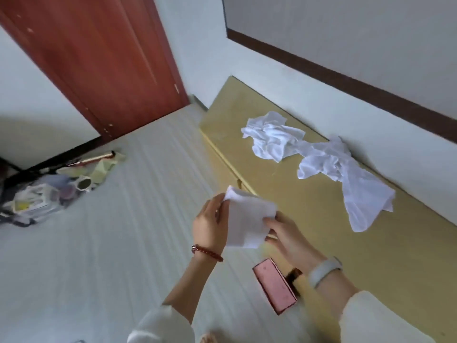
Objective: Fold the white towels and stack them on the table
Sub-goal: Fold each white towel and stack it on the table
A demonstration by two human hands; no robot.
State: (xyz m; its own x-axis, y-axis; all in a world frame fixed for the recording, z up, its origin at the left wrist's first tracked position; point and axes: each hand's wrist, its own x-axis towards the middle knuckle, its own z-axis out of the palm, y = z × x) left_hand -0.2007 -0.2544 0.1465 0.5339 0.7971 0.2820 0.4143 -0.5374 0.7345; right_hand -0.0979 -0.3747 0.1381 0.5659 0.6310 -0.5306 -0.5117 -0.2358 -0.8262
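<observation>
Both hands hold a folded white towel (244, 219) in the air at the yellow table's near-left edge. My left hand (210, 224) pinches its upper left corner; my right hand (286, 233) grips its right side. On the yellow table (309, 219) by the wall lie two crumpled white towels: one bunched up at the far end (272, 137), the other spread out and trailing towards me (346, 179). The two touch each other.
A pink box (275, 284) lies at the table's near-left edge under my right wrist. A pile of clutter (49, 191) sits on the floor at left, near a red-brown door (99, 58). The wall runs along the table's right side.
</observation>
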